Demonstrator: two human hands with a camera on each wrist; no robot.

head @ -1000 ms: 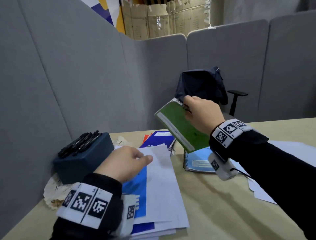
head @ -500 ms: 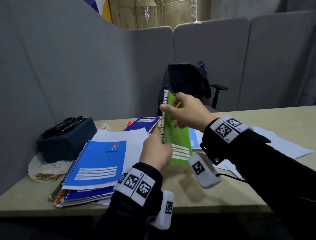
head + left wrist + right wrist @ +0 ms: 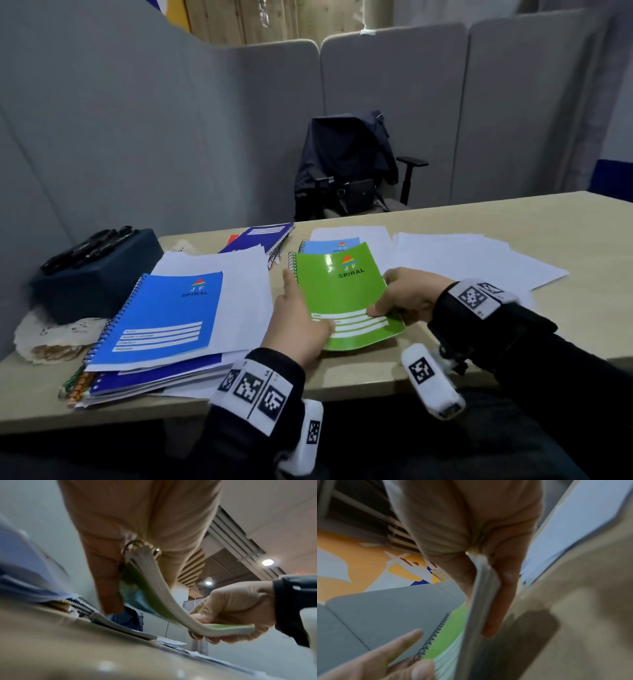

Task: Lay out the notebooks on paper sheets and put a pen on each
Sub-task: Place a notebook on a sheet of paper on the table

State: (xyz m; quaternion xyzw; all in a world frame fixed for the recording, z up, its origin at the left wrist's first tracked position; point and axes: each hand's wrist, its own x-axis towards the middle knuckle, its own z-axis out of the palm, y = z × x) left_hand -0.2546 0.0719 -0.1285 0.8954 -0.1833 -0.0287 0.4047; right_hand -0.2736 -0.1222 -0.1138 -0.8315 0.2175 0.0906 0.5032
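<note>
I hold a green spiral notebook (image 3: 342,291) cover-up just above the table's front, in front of a light blue notebook (image 3: 331,245) that lies on a white sheet. My left hand (image 3: 301,308) grips its spiral edge with the thumb on the cover. My right hand (image 3: 394,303) pinches the lower right corner. In the left wrist view the green notebook (image 3: 154,601) sags in a curve between the two hands. A blue notebook (image 3: 164,318) lies on a sheet on top of the left stack. Black pens (image 3: 85,250) rest on a dark blue box.
A dark blue notebook (image 3: 263,236) lies behind the stack. Loose white sheets (image 3: 472,263) spread over the table's right side. A doily (image 3: 51,335) sits under the box (image 3: 102,284). Grey partitions close off the left and back; an office chair (image 3: 349,171) stands behind the table.
The green notebook came down from upright on its edge to cover-up near the table. My left hand left the stack and took its spiral edge; my right hand shifted to the lower right corner.
</note>
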